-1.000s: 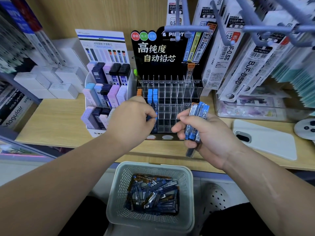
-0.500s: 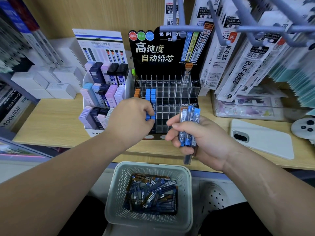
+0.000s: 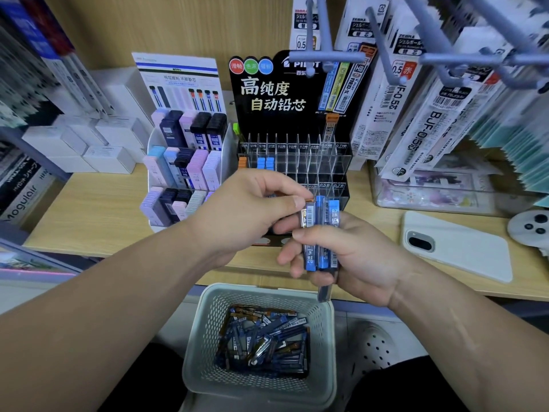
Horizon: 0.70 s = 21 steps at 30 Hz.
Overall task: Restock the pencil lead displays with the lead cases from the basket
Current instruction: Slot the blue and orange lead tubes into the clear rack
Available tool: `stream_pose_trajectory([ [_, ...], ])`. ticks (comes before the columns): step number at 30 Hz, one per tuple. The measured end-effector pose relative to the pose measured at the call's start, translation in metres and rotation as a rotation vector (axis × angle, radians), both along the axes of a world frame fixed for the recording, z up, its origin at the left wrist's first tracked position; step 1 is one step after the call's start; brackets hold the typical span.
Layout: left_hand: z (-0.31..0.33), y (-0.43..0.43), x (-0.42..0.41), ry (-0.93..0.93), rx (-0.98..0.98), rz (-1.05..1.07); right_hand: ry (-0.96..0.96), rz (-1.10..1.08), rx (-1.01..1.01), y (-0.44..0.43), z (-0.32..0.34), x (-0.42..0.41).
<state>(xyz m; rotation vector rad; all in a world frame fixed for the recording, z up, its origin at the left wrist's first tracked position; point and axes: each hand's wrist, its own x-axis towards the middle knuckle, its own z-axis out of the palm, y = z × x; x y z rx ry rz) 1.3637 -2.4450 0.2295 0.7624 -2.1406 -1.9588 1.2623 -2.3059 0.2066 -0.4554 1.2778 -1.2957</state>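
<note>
My right hand grips a bundle of lead cases, upright, mostly blue-capped with one orange-capped case at its left. My left hand pinches the top of that orange-capped case between thumb and forefinger. Both hands are in front of the clear acrylic lead display with its black Pilot backboard; a few blue cases and an orange one stand in its left slots, and the rest look empty. Below, a pale green mesh basket holds several loose lead cases.
A white tiered display of pastel and dark lead cases stands left of the acrylic one. A white phone lies on the wooden shelf at right, beside a clear box. Grey hooks with hanging refill packs jut out overhead.
My left hand has left the display's blue-case slots and moved right to the bundle, taking hold of the orange-capped case. My right hand has stayed in front of the display with its bundle.
</note>
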Motion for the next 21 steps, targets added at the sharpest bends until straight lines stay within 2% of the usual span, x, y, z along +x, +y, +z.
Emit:
stream_pose_trajectory([
  [7, -0.004, 0.000, -0.001, 0.022, 0.076, 0.027, 0.011, -0.032, 0.023, 0.002, 0.007, 0.001],
  [12, -0.015, 0.002, -0.001, 0.030, 0.155, 0.190, 0.076, -0.111, 0.070, 0.005, 0.007, -0.001],
  [17, -0.010, 0.018, -0.003, 0.063, 0.093, 0.223, 0.065, -0.137, 0.077, 0.010, 0.011, -0.004],
  [21, -0.001, 0.023, -0.014, 0.089, 0.075, 0.327, -0.033, -0.174, 0.087, 0.015, 0.021, -0.010],
])
